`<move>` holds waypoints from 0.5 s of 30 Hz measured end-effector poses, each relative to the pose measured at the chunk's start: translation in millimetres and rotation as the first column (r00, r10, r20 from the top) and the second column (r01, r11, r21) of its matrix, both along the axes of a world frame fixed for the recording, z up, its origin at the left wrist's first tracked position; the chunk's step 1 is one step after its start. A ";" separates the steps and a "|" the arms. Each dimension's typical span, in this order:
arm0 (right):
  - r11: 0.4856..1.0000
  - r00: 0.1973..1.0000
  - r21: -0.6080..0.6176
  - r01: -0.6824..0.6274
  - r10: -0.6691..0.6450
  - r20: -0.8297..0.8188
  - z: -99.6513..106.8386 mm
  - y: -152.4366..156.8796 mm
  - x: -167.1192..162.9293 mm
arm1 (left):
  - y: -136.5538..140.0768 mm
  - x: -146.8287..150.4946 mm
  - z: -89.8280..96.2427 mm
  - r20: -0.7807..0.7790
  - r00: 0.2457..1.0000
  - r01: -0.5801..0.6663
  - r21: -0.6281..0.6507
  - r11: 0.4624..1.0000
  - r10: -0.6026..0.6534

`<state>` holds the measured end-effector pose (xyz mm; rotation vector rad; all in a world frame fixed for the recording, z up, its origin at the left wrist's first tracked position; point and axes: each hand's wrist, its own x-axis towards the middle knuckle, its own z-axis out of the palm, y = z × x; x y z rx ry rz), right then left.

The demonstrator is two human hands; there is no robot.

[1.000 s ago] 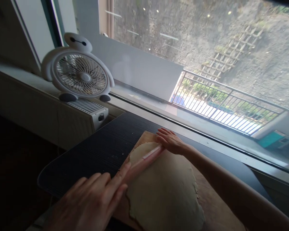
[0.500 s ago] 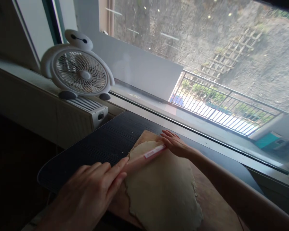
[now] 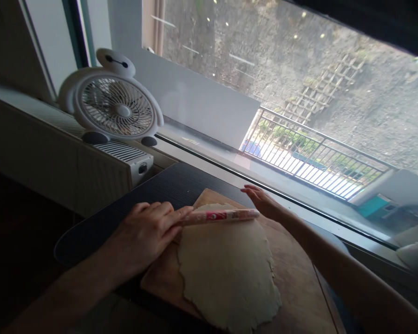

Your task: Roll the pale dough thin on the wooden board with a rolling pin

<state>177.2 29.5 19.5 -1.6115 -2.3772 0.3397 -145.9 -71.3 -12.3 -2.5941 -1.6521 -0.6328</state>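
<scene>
A sheet of rolled-out dough (image 3: pixel 226 273) with ragged edges lies on a wooden board (image 3: pixel 292 273). Across its far part rests a rolling pin (image 3: pixel 238 215), pinkish, with a red printed label and what looks like clear wrapping. My left hand (image 3: pixel 153 229) is closed over the pin's left end, its index finger stretched along it. At the other end, my right hand (image 3: pixel 264 202) has its fingers extended, with the palm side next to the pin's tip. I cannot tell whether it touches the pin.
The board lies on a dark table (image 3: pixel 125 218) with a rounded corner. Behind it runs a window sill (image 3: pixel 209 178) under a large window. A white fan (image 3: pixel 120 109) stands on a radiator (image 3: pixel 132 160) at the left.
The rolling pin has swung from slanting to nearly level across the dough, and its red label now shows. My left hand has moved away from me; my right hand has shifted slightly right.
</scene>
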 end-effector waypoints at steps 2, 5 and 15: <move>0.997 0.998 0.051 0.049 -0.047 -0.034 -6.2 28.8 -20.8 | 12.7 -12.8 1.7 0.016 1.000 0.004 -0.017 1.000 -0.004; 0.997 0.997 0.031 0.064 -0.063 -0.051 -23.4 60.5 -49.8 | 20.5 -30.8 -1.5 0.039 0.999 0.014 -0.062 0.998 -0.011; 0.994 0.999 -0.106 0.034 -0.034 0.003 -32.7 28.8 -33.2 | 22.0 -40.8 -16.6 0.103 0.990 0.096 -0.015 0.995 -0.094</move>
